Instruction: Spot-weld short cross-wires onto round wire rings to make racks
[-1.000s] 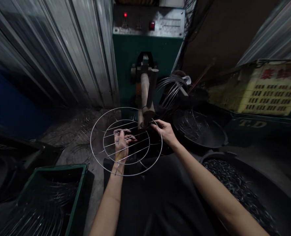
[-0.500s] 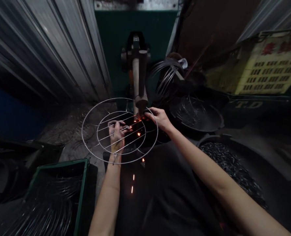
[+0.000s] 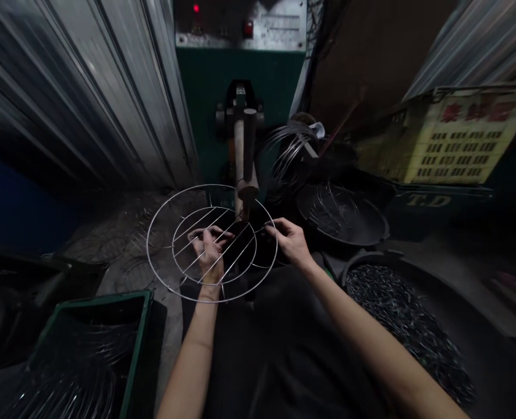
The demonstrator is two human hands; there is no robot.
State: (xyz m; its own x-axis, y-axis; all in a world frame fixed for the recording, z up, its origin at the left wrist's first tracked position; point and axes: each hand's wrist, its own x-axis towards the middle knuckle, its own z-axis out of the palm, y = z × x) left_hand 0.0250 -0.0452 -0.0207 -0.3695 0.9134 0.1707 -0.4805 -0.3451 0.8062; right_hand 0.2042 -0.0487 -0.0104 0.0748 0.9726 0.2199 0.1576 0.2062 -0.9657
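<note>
A round wire rack (image 3: 153, 262), an outer ring around a smaller ring with parallel bars, lies roughly level beneath the rod-shaped arm of a green machine (image 3: 249, 151). My left hand (image 3: 209, 250) is under the bars, fingers curled and thumb up, gripping the rack's inner part. At the right side of the outer ring, my right hand (image 3: 287, 237) pinches the rack near a short cross wire. The machine's lower tip meets the far edge of the inner ring, close between both hands.
A green crate (image 3: 146, 326) of curved wires stands lower left. On the right are a black pan with wires (image 3: 371, 233), a large tub of short metal pieces (image 3: 392, 291) and a yellow crate (image 3: 454, 151). Corrugated metal (image 3: 109, 93) rises at the left.
The orange sparks at the machine's tip are gone. The rack has turned, its bars now slanting more steeply. My right hand has shifted slightly away from the tip. The view has tilted upward.
</note>
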